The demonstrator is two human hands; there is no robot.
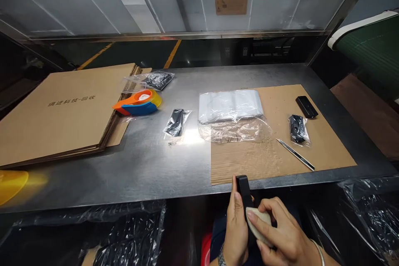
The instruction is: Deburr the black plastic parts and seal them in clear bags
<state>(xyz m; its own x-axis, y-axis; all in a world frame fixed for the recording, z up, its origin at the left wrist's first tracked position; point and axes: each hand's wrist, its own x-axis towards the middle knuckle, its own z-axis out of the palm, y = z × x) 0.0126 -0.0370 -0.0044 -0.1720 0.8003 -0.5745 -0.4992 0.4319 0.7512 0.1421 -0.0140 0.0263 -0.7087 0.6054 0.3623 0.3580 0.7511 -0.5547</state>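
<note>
My left hand is closed around a slim black plastic part, held upright just off the table's front edge. Pressed between the fingers and thumb of my right hand is a pale cream pad, which touches the side of the black part. Farther up lie a craft knife, a black piece in a clear bag and a bare black cover, all on a cardboard sheet. A stack of clear plastic bags overlaps the sheet's back left corner.
Flat cartons are piled on the left of the metal table. Beside them sit an orange and blue tape dispenser and bagged black items. Another bagged black piece lies mid-table. Black plastic-lined containers stand below the front edge.
</note>
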